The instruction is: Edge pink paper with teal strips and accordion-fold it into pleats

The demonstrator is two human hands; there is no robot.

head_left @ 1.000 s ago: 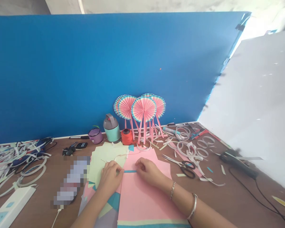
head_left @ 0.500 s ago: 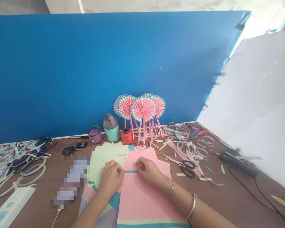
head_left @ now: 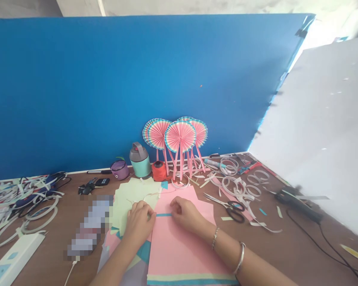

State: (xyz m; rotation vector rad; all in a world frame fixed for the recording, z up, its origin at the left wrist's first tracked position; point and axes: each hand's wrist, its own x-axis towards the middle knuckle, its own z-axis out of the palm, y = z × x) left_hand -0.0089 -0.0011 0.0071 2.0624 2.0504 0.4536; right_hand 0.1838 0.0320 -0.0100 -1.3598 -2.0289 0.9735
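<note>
The left grip and right grip are curled, close together, fingertips at either end of a blue strip on pink paper; whether they clamp it cannot be told. Paper fans stand beyond them on the tabletop, before a blue board.

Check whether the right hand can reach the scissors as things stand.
Probably yes: the right hand rests on the pink paper, and the scissors lie just beyond its edge, with nothing standing between them.
</note>
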